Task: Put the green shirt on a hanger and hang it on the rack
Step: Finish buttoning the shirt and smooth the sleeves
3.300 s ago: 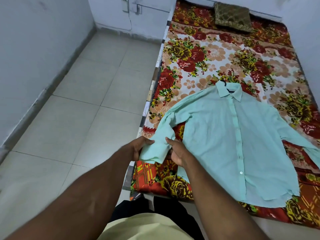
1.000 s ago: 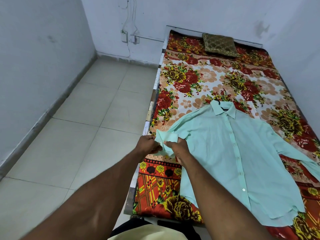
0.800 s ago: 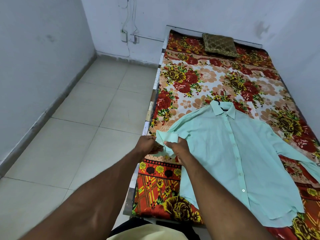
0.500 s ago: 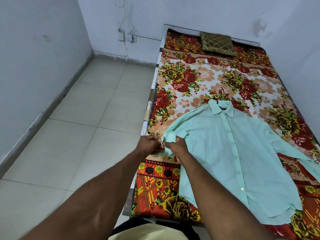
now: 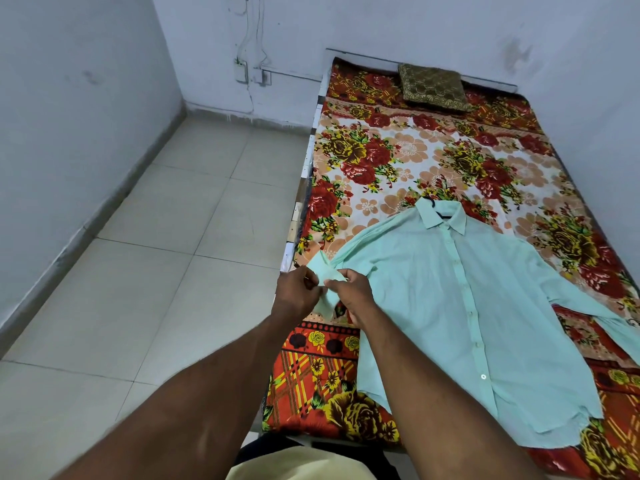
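Observation:
The pale green shirt (image 5: pixel 464 306) lies buttoned and face up on the flowered bed (image 5: pixel 391 161), collar toward the far wall. A black hanger (image 5: pixel 437 208) shows inside the collar, its hook poking out on the left. The shirt's left sleeve is folded back, and its cuff (image 5: pixel 323 271) sits at the bed's edge. My left hand (image 5: pixel 298 295) and my right hand (image 5: pixel 354 295) both pinch this cuff between their fingertips. The other sleeve trails off to the right. No rack is in view.
A brown patterned cushion (image 5: pixel 434 86) lies at the head of the bed. Pale tiled floor (image 5: pixel 166 265) stretches to the left, bounded by white walls. A wall socket with hanging wires (image 5: pixel 242 69) is on the far wall.
My hands have lifted the sleeve cuff up and folded it back toward the shoulder, staying closed on it. The view has tilted up and drawn back a little.

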